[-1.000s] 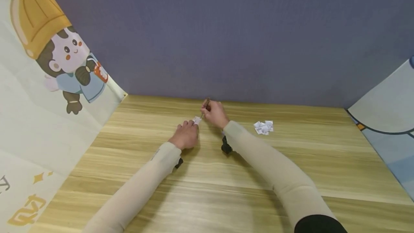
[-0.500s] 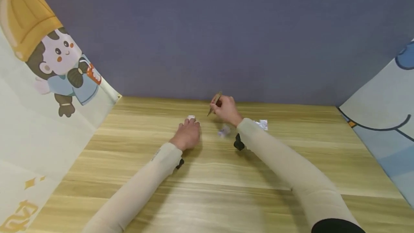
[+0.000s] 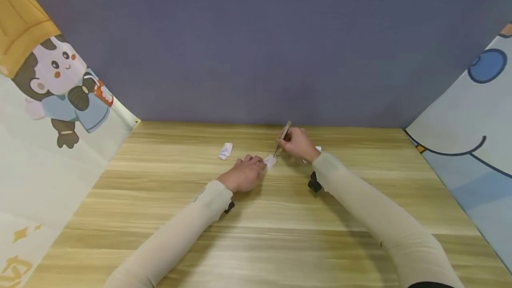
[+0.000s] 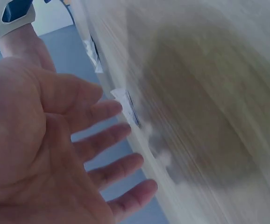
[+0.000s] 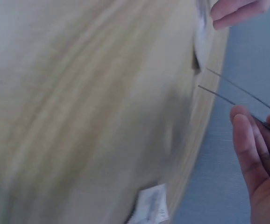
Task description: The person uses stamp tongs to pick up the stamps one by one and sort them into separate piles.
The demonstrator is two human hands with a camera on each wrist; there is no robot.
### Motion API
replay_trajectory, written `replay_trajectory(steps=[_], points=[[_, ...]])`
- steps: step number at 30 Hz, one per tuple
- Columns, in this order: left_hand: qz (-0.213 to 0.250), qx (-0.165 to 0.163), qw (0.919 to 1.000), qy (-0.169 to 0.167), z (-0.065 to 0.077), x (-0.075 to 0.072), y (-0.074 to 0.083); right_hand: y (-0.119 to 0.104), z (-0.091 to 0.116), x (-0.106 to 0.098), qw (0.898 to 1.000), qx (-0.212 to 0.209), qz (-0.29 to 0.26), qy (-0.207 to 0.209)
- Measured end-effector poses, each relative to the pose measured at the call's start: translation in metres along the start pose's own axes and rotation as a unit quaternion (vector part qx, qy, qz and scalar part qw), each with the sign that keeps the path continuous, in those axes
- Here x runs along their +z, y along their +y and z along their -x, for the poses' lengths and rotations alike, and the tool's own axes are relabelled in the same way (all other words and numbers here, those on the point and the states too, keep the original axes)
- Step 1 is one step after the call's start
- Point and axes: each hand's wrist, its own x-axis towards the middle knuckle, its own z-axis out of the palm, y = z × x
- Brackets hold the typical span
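Observation:
My left hand (image 3: 246, 173) lies low over the table, fingers extended, their tips at the edge of a small white printed piece of paper (image 3: 270, 161). In the left wrist view its fingers are spread and slightly bent. My right hand (image 3: 299, 145) holds a pair of tweezers (image 3: 286, 131) between thumb and fingers, points down at the same piece. Seen from the right wrist, the two tweezer tips stand apart, close to the near end of that paper. Another pair of overlapping white pieces (image 3: 225, 151) lies left of my left hand.
More white paper pieces (image 3: 318, 148) show partly behind my right hand and sleeve. The wood-grain table (image 3: 272, 243) ends at a dark grey-blue panel (image 3: 264, 48). Cartoon-printed sheets (image 3: 60, 83) flank it on both sides.
Both hands have moved right, away from the pieces on the left. A piece blurred in the middle half a second ago now lies by the left fingertips, tweezers at it.

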Motion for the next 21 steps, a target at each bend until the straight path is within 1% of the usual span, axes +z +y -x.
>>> replay_trajectory(steps=[4,7,14,21], points=[[-0.010,0.019,0.9998,-0.005,0.0006,0.0017,0.0023,0.0005,0.0014,0.0030,1.000,0.000,-0.003,-0.004],[-0.017,0.027,0.9995,-0.009,0.0007,0.0035,0.0035,-0.0005,0.0005,0.0051,1.000,-0.006,-0.004,-0.005],[-0.016,0.023,0.9995,-0.010,-0.0008,0.0063,0.0046,-0.0027,0.0005,0.0067,1.000,-0.010,0.004,-0.006],[-0.013,0.015,0.9997,-0.014,-0.0020,0.0077,0.0059,-0.0024,0.0028,0.0064,0.999,-0.036,0.019,-0.002]])
